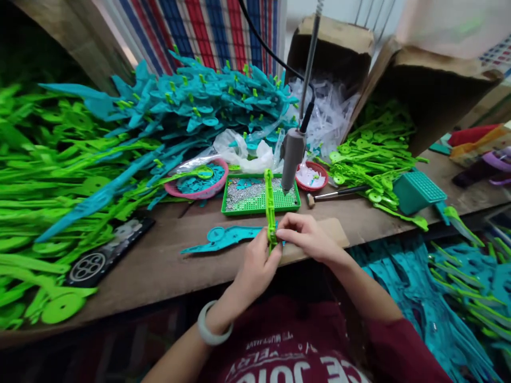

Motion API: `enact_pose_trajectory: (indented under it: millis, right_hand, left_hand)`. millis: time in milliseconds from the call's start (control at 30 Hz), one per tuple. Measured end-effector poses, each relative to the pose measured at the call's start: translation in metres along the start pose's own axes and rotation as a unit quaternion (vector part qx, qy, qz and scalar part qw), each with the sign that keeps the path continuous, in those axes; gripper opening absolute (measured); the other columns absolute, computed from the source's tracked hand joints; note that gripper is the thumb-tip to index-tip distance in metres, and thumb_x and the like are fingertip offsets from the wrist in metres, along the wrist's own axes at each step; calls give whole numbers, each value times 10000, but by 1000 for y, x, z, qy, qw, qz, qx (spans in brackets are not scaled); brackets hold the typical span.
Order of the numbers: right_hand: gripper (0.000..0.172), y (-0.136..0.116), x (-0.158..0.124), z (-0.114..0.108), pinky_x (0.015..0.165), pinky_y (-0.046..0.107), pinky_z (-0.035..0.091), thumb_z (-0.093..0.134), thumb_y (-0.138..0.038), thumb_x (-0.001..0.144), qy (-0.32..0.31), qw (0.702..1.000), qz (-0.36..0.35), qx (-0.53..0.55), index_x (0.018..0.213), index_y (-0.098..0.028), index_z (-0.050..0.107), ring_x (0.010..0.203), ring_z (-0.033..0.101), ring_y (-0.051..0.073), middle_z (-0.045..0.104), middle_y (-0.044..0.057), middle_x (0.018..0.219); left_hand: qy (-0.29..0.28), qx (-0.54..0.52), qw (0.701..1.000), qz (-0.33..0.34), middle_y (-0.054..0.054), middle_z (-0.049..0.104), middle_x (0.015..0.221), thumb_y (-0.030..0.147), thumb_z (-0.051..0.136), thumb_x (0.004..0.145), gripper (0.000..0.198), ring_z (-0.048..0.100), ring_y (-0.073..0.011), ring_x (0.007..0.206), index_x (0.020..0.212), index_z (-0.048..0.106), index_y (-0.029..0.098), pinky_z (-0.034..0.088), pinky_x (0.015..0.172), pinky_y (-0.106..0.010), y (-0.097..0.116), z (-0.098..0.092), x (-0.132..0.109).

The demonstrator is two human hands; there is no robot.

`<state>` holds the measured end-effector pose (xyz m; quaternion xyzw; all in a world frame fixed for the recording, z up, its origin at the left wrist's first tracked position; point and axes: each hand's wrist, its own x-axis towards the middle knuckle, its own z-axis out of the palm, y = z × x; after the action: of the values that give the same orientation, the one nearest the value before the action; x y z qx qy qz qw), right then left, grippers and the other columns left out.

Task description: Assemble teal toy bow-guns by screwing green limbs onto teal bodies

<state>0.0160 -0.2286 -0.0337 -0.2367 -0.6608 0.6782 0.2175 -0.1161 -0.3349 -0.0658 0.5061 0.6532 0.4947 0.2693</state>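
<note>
Heap of long green pieces (43, 159), at far left. Pink basket (195, 196), holding turquoise bits. Flat turquoise piece (235, 234), lying on the table. Left hand (255, 261): fingers closed around the lower end of a green part (270, 207), held upright before the green tray (255, 212). Right hand (304, 235): fingertips together at that same end; whether they pinch anything cannot be told. Brush (339, 194), beyond, rightward.

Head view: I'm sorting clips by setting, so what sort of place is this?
Probably an assembly workshop: the bench is heaped with teal plastic parts, a corded tool hangs over it, and a green tray holds small silvery pieces.
</note>
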Motion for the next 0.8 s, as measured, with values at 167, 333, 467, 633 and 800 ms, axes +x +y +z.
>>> enact_pose_trajectory:
  millis: [167,333,467,633,800]
  right_hand:
    - [354,-2,6,3,501,229,392,732,-489,800,-19,998,29,49,745,-189,553,509,478,87,553,-50,605]
    - [389,4,5,4,588,238,418,763,-517,768,2,999,15,29,726,-173,586,604,508,96,582,-34,641]
    - [358,8,3,10,586,239,386,731,-492,802,44,999,-5,-30,728,-174,583,611,477,93,551,-41,648]
    - [332,17,-1,19,599,248,383,710,-474,807,74,997,-9,-16,727,-181,579,628,475,102,534,-37,667]
    - [243,26,-2,24,614,260,380,663,-383,837,124,991,-40,-23,723,-194,563,642,467,112,516,-35,680]
  left_hand:
    - [-43,-26,999,-6,-51,687,905,372,492,949,204,639,-211,835,981,593,198,509,775,-327,3,3,-11]
    - [-57,-141,987,-52,-61,697,1120,420,589,929,356,649,-239,1061,1208,592,197,524,901,-325,-9,1,-10]
    - [-66,-169,980,-80,-62,699,1108,434,598,933,427,674,-217,965,1286,545,200,547,819,-304,-15,2,-13]
    - [-27,-154,985,-77,-99,626,1289,436,540,974,426,617,-245,1167,1333,496,211,497,986,-362,-18,8,-16]
    - [-4,-126,990,-59,-84,612,1311,426,500,1001,385,597,-220,1180,1334,492,232,472,1012,-352,-18,13,-17]
